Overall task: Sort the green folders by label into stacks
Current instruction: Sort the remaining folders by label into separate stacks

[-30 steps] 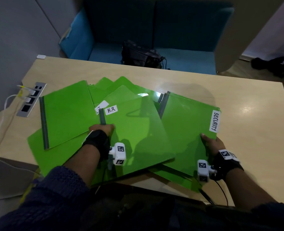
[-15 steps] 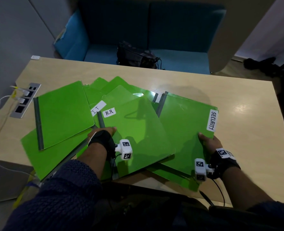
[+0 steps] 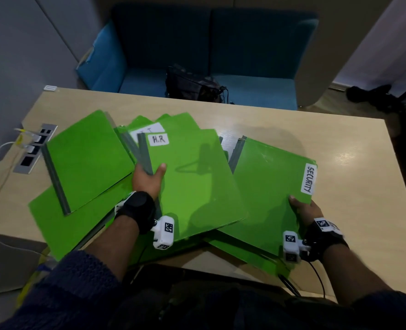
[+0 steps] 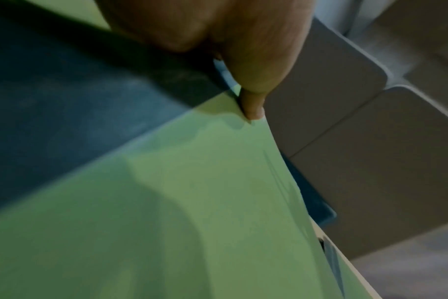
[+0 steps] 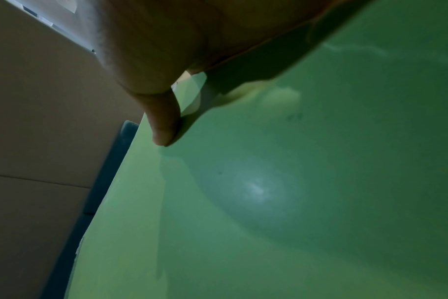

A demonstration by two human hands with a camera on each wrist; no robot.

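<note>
Several green folders lie fanned over the wooden table (image 3: pixel 349 144). My left hand (image 3: pixel 148 178) grips the grey spine edge of the folder labelled H.R (image 3: pixel 192 177), thumb on top; that thumb (image 4: pixel 253 105) presses its green cover (image 4: pixel 166 212) in the left wrist view. At the right, my right hand (image 3: pixel 304 208) pinches the near edge of the SECURITY folder (image 3: pixel 268 184), and the right wrist view has its thumb (image 5: pixel 164 125) lying on that folder's cover (image 5: pixel 294 192). A folder with a partly hidden I.T label (image 3: pixel 147 132) peeks out behind the H.R one. An unlabelled folder (image 3: pixel 87 158) sits at the left.
A power socket strip (image 3: pixel 34 148) with white plugs and cables is set into the table's left edge. Beyond the table stands a blue sofa (image 3: pixel 221 58) with a black bag (image 3: pixel 195 84) on it. Bare tabletop lies to the right and at the back.
The left hand has slid forward along the H.R folder's spine and now grips it, lifting that edge. The right hand keeps its hold on the SECURITY folder.
</note>
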